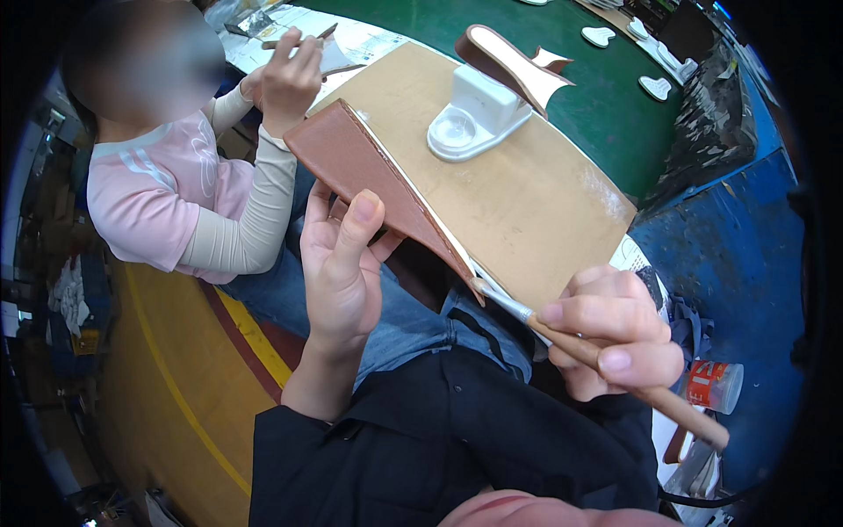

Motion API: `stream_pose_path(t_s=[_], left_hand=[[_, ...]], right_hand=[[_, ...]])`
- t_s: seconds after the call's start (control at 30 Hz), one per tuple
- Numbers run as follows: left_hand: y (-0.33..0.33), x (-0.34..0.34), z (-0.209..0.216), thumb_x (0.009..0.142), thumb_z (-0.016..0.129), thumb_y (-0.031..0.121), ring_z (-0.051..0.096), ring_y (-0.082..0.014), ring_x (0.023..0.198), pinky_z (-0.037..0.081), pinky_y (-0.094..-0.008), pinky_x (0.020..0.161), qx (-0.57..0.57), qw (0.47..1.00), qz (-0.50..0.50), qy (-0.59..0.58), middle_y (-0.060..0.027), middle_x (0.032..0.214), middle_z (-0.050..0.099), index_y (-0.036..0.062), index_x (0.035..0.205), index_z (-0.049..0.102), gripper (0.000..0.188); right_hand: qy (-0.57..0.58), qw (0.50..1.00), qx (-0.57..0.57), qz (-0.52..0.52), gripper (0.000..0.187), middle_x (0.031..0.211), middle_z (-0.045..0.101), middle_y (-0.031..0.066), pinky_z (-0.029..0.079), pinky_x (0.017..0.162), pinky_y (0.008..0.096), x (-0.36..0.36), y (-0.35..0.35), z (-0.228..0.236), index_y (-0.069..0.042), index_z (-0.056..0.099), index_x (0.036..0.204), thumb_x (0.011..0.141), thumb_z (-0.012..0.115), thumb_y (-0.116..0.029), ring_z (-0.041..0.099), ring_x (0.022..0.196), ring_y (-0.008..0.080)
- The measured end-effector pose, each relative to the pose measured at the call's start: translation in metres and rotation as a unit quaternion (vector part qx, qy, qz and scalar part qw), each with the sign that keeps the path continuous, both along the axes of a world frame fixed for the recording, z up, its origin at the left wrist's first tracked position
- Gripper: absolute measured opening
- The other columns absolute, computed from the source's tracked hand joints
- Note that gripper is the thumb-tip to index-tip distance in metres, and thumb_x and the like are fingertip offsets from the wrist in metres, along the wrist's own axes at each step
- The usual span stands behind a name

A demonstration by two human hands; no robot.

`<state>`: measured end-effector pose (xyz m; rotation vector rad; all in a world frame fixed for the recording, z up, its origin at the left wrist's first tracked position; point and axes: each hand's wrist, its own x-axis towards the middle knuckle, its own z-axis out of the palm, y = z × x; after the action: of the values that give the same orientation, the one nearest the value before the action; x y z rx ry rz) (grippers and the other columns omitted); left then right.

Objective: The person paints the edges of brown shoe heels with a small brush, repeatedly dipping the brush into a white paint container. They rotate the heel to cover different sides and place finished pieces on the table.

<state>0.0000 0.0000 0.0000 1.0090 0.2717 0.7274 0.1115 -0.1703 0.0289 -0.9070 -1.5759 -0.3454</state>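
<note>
My left hand [344, 263] grips a long brown leather piece [378, 176] from below, thumb over its near edge and fingers underneath. A pale strip runs along the far edge of the leather. My right hand [615, 334] is closed around the wooden handle of a paintbrush [676, 415], which has a light metal collar. The brush's bristles meet the narrow right end of the leather. Beyond my hands, a white plastic holder with a round cup [457, 130] stands on a tan board [527, 211]. Another brown leather piece with a white inner face [509, 66] leans on the holder.
A co-worker in a pink top [162, 193] sits at the left, holding a thin tool and a pale piece. Several white sole-shaped pieces [654, 88] lie on the green surface [413, 19] beyond. A clear tub with a red label [716, 386] stands at the right, beside a blue panel [729, 246].
</note>
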Motion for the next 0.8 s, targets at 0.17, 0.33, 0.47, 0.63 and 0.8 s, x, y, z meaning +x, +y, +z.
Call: stream_pose_path(t_s=[0.17,0.33,0.47,0.63,0.8], left_hand=[[-0.001,0.004,0.000,0.084,0.061,0.021,0.051,-0.0152,0.101,0.045,-0.0381,0.084,-0.058,0.998,-0.007,-0.004,-0.0082,0.112,0.049,0.0031,0.126,0.030,0.055],[-0.002,0.007,-0.004,0.085,0.060,0.023,0.052,-0.0155,0.101,0.044,-0.0385,0.085,-0.074,0.997,-0.023,0.009,-0.0076,0.112,0.049,0.0045,0.125,0.032,0.052],[-0.003,0.011,-0.005,0.086,0.059,0.024,0.052,-0.0159,0.101,0.044,-0.0386,0.085,-0.075,0.997,-0.028,0.013,-0.0073,0.112,0.049,0.0050,0.125,0.032,0.051],[-0.005,0.019,-0.004,0.085,0.060,0.021,0.052,-0.0169,0.102,0.044,-0.0390,0.086,-0.096,0.995,-0.035,0.011,-0.0082,0.113,0.049,0.0049,0.125,0.031,0.052],[-0.015,0.040,0.008,0.076,0.064,0.003,0.052,-0.0233,0.105,0.046,-0.0361,0.090,-0.017,0.993,-0.109,0.045,-0.0153,0.114,0.047,0.0007,0.127,0.027,0.062]], right_hand=[[-0.025,0.998,0.038,-0.044,0.035,0.078,0.062,0.0187,0.041,0.043,0.0250,-0.003,0.000,-0.001,-0.006,0.051,0.095,0.067,0.071,0.003,0.052,0.052,0.0172],[-0.049,0.997,0.033,-0.054,0.032,0.077,0.062,0.0166,0.041,0.043,0.0242,-0.004,-0.007,0.000,-0.006,0.054,0.096,0.069,0.069,0.002,0.052,0.055,0.0161],[-0.096,0.991,0.070,-0.061,0.025,0.077,0.062,0.0151,0.041,0.046,0.0245,-0.001,-0.007,-0.002,-0.005,0.058,0.092,0.070,0.068,-0.002,0.051,0.057,0.0162],[-0.036,0.999,-0.037,-0.007,0.018,0.079,0.063,0.0155,0.042,0.047,0.0254,0.012,-0.026,0.009,-0.006,0.058,0.091,0.074,0.065,-0.006,0.053,0.058,0.0184],[0.140,0.980,0.032,-0.137,0.033,0.072,0.063,0.0147,0.041,0.053,0.0272,0.023,-0.063,0.023,-0.010,0.044,0.100,0.077,0.067,-0.010,0.052,0.054,0.0179]])
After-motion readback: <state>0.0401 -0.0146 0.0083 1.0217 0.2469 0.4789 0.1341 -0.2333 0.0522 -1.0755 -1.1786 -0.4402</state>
